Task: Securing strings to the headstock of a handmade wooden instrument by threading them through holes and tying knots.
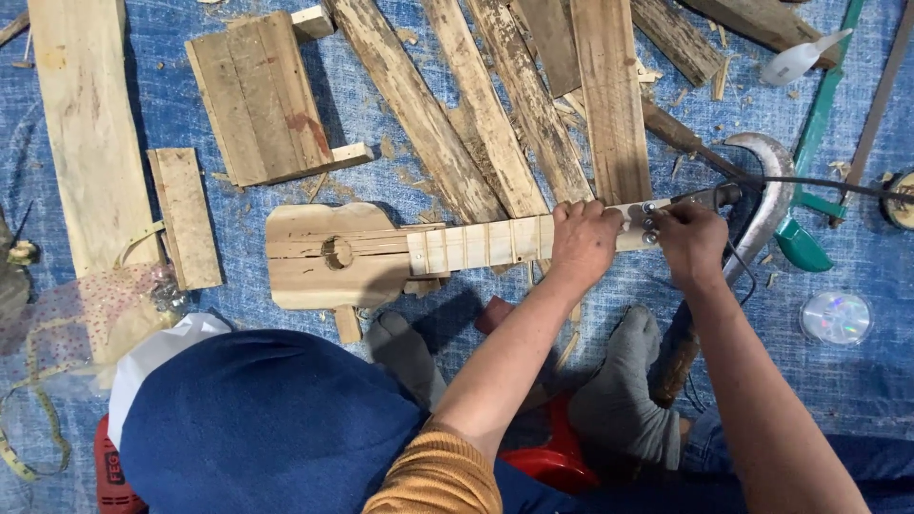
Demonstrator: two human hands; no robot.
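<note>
Head view, looking straight down. A small wooden guitar-shaped instrument (pixel 381 252) lies flat on the blue tarp (pixel 400 157) on the floor, body toward the left, neck running right to the headstock (pixel 636 221). The left hand (pixel 583 240) wraps over the neck just short of the headstock — grip pressed together on the wood, holding it down. The right hand (pixel 690 240) sits at the headstock end, fingertips pinched on one of the small metal tuning pegs (pixel 649 225); I cannot tell whether a tool is in it. A dark cable (pixel 828 183) runs in from the right toward that hand.

Around it: loose pallet planks (pixel 533 105) fanned above the neck, a curved sickle blade (pixel 769 186) just right of the right hand, a shiny disc (pixel 836 317) further out, and grey-socked feet (pixel 624 385) below the neck.

Risks as I judge them — the headstock wood looks thin, and force at the pegs could split it. If the left grip loosens, the neck could twist on the slick tarp. The sickle edge lies close to the right wrist; a slip outward could meet it. The cable could snag the hand.
</note>
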